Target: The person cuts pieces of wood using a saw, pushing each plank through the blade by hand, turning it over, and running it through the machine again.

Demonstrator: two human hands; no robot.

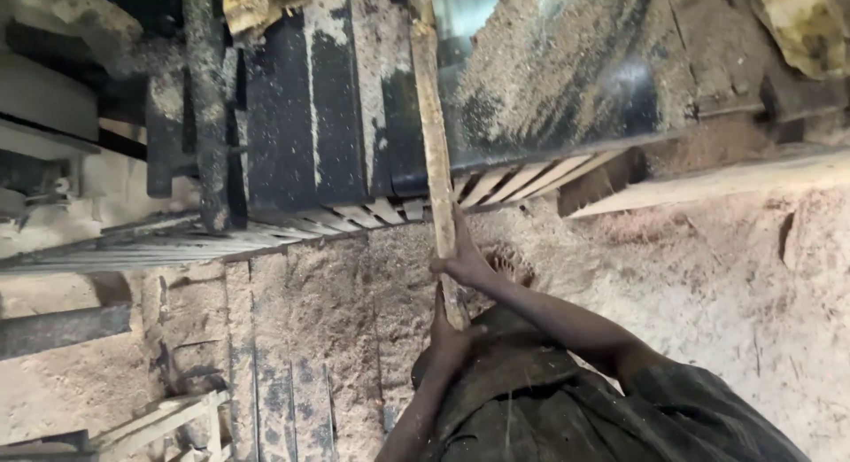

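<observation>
A long narrow wooden strip (431, 125) runs from my hands up over a dark, sawdust-covered machine table (336, 116). My right hand (464, 258) grips the strip higher up, fingers wrapped around it. My left hand (450, 336) holds its near end just below. The far end of the strip passes out of view at the top edge. Dark, dusty clothing (549, 400) fills the bottom of the view.
Thick sawdust (708, 285) covers the floor on the right. A row of pale wooden slats (372, 214) lies along the machine's edge. A pale plank (708, 183) lies at right. Metal frame parts (53, 329) and wooden offcuts (159, 422) sit at lower left.
</observation>
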